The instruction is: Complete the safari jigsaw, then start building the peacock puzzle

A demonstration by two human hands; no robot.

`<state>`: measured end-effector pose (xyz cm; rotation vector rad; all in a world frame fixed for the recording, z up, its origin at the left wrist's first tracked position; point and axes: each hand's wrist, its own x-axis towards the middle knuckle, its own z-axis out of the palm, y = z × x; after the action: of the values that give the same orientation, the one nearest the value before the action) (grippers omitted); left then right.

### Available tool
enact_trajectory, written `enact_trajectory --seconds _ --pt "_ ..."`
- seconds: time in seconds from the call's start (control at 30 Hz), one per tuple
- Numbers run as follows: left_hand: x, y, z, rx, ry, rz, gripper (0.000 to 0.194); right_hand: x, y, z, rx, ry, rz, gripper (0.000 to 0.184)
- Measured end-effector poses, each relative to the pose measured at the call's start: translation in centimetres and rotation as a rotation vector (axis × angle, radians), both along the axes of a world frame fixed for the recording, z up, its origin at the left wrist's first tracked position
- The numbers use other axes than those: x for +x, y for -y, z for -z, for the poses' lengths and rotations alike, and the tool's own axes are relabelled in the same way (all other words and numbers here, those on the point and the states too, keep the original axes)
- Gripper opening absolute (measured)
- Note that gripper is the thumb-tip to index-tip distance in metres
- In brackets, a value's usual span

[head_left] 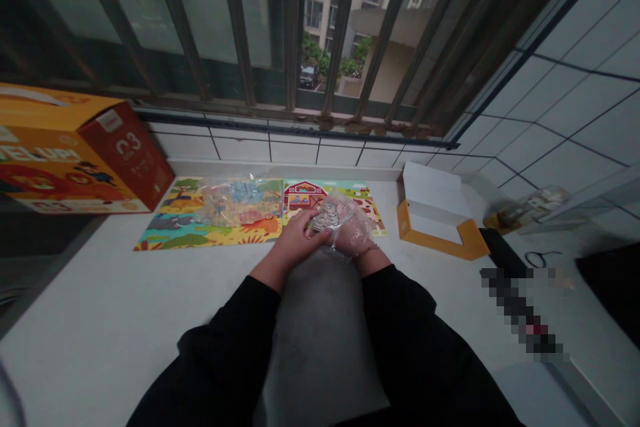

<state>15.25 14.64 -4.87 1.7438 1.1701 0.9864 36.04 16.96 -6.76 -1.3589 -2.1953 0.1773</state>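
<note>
My left hand point(297, 237) is closed around the edge of a bundle of small pieces with a fine dark-and-light pattern point(327, 216). My right hand point(354, 232) is covered by a crinkled clear plastic bag point(345, 203) and grips it against the same bundle; its fingers are partly hidden. Both hands meet above a farm picture board point(301, 192) with a red barn and a cow. To its left lies an animal picture board point(173, 232), with another clear plastic bag of coloured pieces point(240, 197) on it.
A large orange and red carton point(83, 160) stands at the left. An opened yellow box with a white inside point(433, 240) lies to the right. Beyond it are a black flat object point(503, 253) and a clear container point(537, 205). A barred window and tiled wall border the white countertop point(100, 307).
</note>
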Motion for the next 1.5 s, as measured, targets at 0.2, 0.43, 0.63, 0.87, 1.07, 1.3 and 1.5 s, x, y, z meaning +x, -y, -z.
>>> enact_trajectory --seconds 0.2,0.43,0.63,0.87,1.07,1.3,1.5 --pt "-1.9 0.0 -0.4 0.066 -0.064 0.119 0.06 0.1 0.7 -0.8 -0.027 0.105 -0.037 0.057" --pt "-2.2 -0.1 -0.1 -0.03 -0.04 0.037 0.023 1.0 2.4 -2.1 -0.007 0.125 -0.054 0.074" --pt "-2.6 -0.8 -0.2 -0.191 0.069 -0.05 0.029 1.4 4.2 -4.4 -0.004 0.105 -0.157 0.042" --pt "-2.7 -1.0 -0.3 -0.252 0.184 -0.309 0.028 1.7 8.2 -7.0 -0.104 -0.149 -0.263 0.057" --pt "-2.7 -1.0 -0.6 -0.185 0.187 -0.497 0.021 3.0 10.3 -7.9 -0.315 -0.501 -0.455 0.053" --pt "-0.3 -0.4 -0.5 -0.186 0.324 -0.292 0.035 1.1 9.5 -5.4 -0.506 -0.609 -0.67 0.054" --pt "-0.3 4.3 -6.0 -0.125 0.453 -0.244 0.035 1.5 8.0 -3.4 -0.295 -0.513 -0.38 0.048"
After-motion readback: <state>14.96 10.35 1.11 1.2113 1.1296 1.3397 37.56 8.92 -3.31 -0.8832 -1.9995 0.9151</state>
